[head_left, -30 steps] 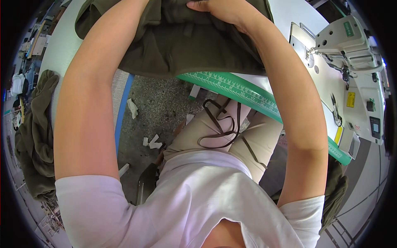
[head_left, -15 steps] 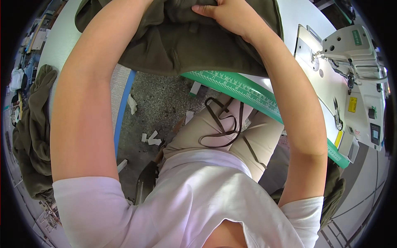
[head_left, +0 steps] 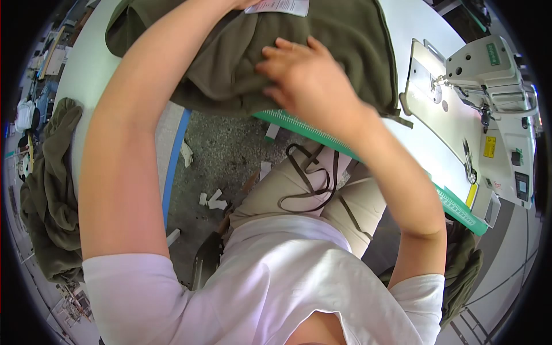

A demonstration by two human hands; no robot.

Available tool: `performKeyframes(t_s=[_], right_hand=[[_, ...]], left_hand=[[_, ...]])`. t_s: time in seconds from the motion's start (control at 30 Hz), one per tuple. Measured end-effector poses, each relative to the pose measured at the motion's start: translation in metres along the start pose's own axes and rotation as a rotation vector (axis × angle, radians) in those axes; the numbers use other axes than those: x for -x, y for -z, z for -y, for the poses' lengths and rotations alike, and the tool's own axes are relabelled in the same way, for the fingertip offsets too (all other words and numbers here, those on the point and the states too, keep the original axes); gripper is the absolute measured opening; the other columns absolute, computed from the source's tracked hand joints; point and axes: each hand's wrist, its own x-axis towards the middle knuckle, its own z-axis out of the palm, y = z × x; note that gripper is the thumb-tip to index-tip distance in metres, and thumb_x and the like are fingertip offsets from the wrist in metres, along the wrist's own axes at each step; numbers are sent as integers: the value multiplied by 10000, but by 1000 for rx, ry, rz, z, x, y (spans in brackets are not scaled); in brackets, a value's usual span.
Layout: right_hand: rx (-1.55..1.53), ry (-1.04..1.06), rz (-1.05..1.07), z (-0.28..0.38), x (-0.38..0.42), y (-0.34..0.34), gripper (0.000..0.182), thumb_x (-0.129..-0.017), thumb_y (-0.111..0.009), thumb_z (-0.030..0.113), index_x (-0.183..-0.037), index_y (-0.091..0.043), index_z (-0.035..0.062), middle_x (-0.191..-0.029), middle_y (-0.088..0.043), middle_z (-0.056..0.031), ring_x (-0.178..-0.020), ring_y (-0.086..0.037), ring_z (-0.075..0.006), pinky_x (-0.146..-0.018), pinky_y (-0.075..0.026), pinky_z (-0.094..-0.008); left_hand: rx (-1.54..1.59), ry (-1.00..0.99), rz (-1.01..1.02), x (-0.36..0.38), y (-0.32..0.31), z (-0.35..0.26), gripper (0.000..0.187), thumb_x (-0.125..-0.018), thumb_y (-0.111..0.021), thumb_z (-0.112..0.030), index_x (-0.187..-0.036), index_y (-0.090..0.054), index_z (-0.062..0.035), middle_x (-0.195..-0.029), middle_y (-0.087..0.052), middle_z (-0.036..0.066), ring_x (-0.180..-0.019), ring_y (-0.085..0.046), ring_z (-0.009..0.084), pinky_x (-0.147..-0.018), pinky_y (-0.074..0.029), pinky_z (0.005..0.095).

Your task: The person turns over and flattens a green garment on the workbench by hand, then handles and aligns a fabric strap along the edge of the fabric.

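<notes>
A dark olive fabric garment (head_left: 351, 46) lies over the near part of the white table, its lower edge hanging by the green ruler strip. At the top edge of the view, a white printed label (head_left: 282, 7) shows on the cloth. My left hand (head_left: 240, 3) is right beside this label, with its fingers cut off by the frame. My right hand (head_left: 313, 83) is above the middle of the garment, slightly blurred, its fingers spread and holding nothing.
A white sewing machine (head_left: 489, 86) stands at the right, with thread snips (head_left: 468, 161) on its bed. The green ruler (head_left: 305, 132) runs along the table edge. More olive fabric (head_left: 54, 190) hangs at the left. A dark cord (head_left: 310, 187) lies across my lap.
My right hand has come down toward me and its fingers have spread. The white label has come into view by my left hand, and the garment lies flatter at the right.
</notes>
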Motion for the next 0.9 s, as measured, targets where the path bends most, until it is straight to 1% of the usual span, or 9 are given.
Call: performKeyframes(t_s=[0.03, 0.1, 0.2, 0.37, 0.47, 0.6, 0.73, 0.83, 0.9], right_hand=[[99, 71, -86, 8, 9, -5, 449, -787, -693, 293, -1167, -600, 73, -1261, -567, -104, -1185, -509, -289, -1017, -370, -522], [131, 47, -86, 18, 20, -6, 499, -783, -693, 318, -1210, -574, 89, -1303, -530, -98, -1225, -466, -295, -1015, -355, -550], [183, -9, -76, 24, 27, -6, 600, -775, -691, 369, -1294, -523, 120, -1387, -457, -86, -1306, -380, -307, -1012, -324, -607], [182, -28, -30, 24, 29, -8, 702, -750, -695, 421, -1352, -473, 138, -1421, -415, -86, -1326, -346, -323, -1013, -290, -645], [172, -35, -42, 23, 31, -8, 713, -739, -699, 438, -1348, -480, 137, -1417, -421, -83, -1327, -346, -319, -1017, -286, -644], [165, -59, -38, 29, 35, -9, 747, -725, -697, 468, -1359, -469, 143, -1427, -409, -78, -1331, -341, -321, -1019, -281, -647], [141, -28, -23, 51, 55, -5, 699, -727, -687, 482, -1314, -519, 143, -1398, -445, -73, -1335, -333, -322, -1025, -271, -650], [-124, 115, 41, 65, 70, -1, 631, -744, -675, 466, -1237, -575, 84, -1352, -490, -97, -1315, -362, -322, -1047, -271, -616], [-83, 81, -71, 62, 67, 10, 607, -753, -672, 452, -1211, -585, 64, -1339, -499, -112, -1308, -374, -325, -1057, -272, -592]], left_hand=[[-40, -94, -8, 7, -5, 1, 401, -1001, -416, -363, -1242, -529, -64, -1308, -489, 65, -1152, -474, 207, -987, -363, 300], [-96, -207, -6, 3, -12, 8, 393, -998, -426, -353, -1242, -526, -63, -1307, -491, 68, -1150, -478, 218, -986, -362, 298], [-1029, -178, -306, -19, -25, 27, 660, -961, -324, -541, -1415, -349, -62, -1506, -303, 124, -1410, -231, 264, -1129, -215, 402], [-1221, -259, -289, -17, -33, 17, 707, -921, -377, -573, -1435, -327, -90, -1507, -301, 110, -1398, -254, 296, -1104, -267, 471], [-1058, 53, -324, -23, -51, -7, 708, -915, -385, -588, -1439, -327, -116, -1512, -294, 94, -1398, -247, 313, -1096, -256, 528], [-1298, 51, -466, -11, -86, -8, 698, -915, -391, -587, -1439, -331, -131, -1518, -284, 86, -1393, -246, 346, -1071, -263, 582], [-1318, -1, -403, 17, -87, -2, 689, -914, -402, -580, -1444, -328, -146, -1520, -278, 90, -1391, -240, 365, -1061, -264, 603], [-1335, -55, -364, 34, -85, 5, 678, -920, -412, -559, -1449, -320, -146, -1520, -277, 92, -1391, -241, 365, -1058, -271, 600], [-1347, -71, -366, 35, -86, 5, 665, -929, -411, -544, -1452, -317, -144, -1520, -277, 95, -1389, -243, 367, -1057, -274, 594]])
